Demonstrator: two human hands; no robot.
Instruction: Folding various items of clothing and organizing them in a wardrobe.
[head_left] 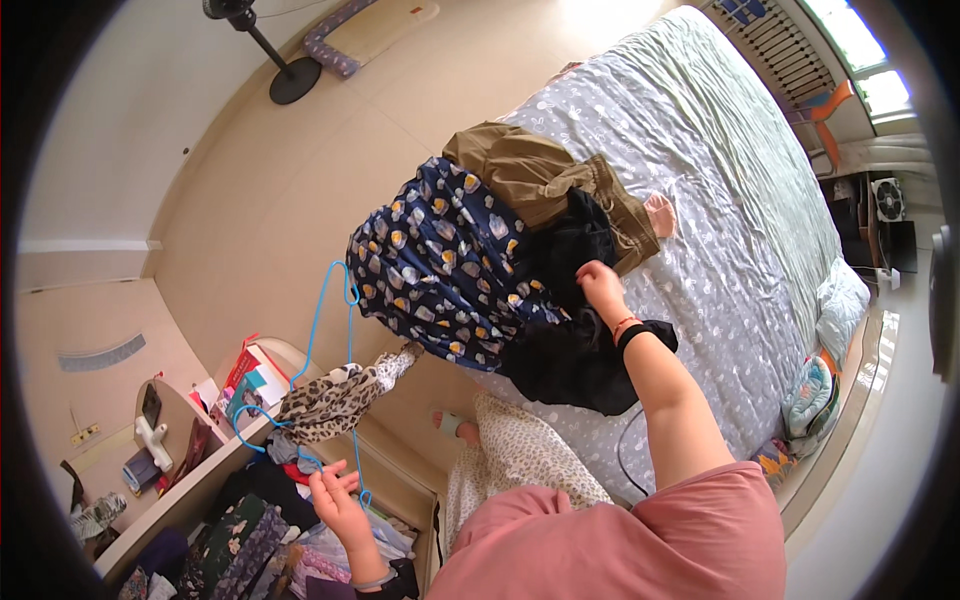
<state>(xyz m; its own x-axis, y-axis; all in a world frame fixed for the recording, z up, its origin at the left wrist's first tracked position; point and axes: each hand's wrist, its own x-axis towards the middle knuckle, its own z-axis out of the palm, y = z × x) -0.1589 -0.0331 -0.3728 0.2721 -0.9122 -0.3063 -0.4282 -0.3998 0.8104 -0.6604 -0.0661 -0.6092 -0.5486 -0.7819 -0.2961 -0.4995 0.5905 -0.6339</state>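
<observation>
My right hand [602,290] reaches over the bed edge, fingers closed on a black garment [570,250]. Beside it lie a dark blue printed garment [440,255] with white and yellow shapes and brown drawstring trousers [530,175]. More black cloth [565,370] bunches under my wrist. At lower left, my left hand [340,505] has its fingers apart, next to blue hangers [318,330]; whether it bears any of their weight is hard to see. A leopard-print cloth [330,400] hangs by the hangers, above an open compartment [180,480] of clothes.
The bed [690,300] has a grey patterned sheet and a rumpled pale green cover [720,110]. A black fan [292,80] stands on the floor at far left. Books and boxes [255,385] sit by the compartment. A folded quilt [810,395] lies at the bed's right edge.
</observation>
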